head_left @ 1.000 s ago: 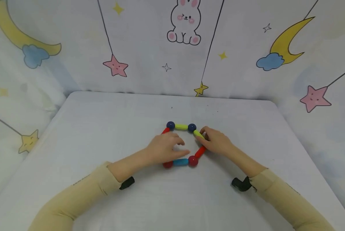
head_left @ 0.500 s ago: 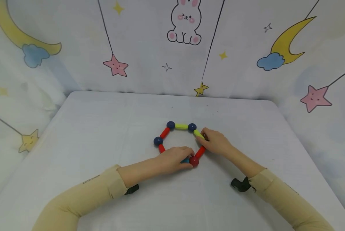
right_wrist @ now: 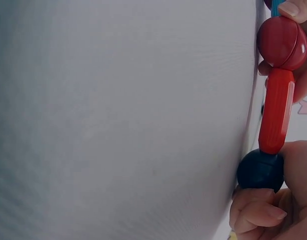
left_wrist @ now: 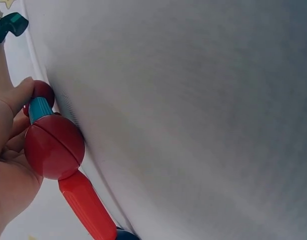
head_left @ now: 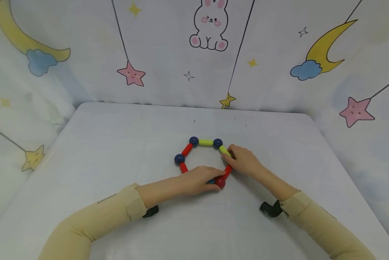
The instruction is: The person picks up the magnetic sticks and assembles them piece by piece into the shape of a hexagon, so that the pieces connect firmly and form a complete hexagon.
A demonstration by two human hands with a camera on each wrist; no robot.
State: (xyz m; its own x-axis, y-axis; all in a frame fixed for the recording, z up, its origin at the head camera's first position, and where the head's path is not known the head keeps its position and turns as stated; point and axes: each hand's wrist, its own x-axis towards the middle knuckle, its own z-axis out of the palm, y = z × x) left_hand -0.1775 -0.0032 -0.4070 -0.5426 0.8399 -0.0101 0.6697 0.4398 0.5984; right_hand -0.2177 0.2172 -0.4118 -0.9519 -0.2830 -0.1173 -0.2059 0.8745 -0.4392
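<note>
On the white table lies a six-sided ring of magnetic-looking rods and balls, with dark blue balls (head_left: 193, 141) and yellow-green rods (head_left: 206, 142) on its far side. My left hand (head_left: 198, 180) reaches over the near side and pinches the near right red ball (head_left: 220, 183) between thumb and fingers. Under that palm, the other red ball (left_wrist: 55, 147) and a light blue rod (left_wrist: 40, 109) show only in the left wrist view. My right hand (head_left: 244, 161) grips the right corner, where a dark blue ball (right_wrist: 260, 170) joins a red rod (right_wrist: 277, 110).
A white cloth covers the table (head_left: 126, 141). Behind it hangs a printed curtain (head_left: 168, 43) with moons, stars and a rabbit. Black wrist-worn devices (head_left: 271, 208) sit under both forearms.
My left hand has moved right and nearer, from over the ring's left side to the near right red ball, uncovering the left blue ball. The right hand has stayed in place.
</note>
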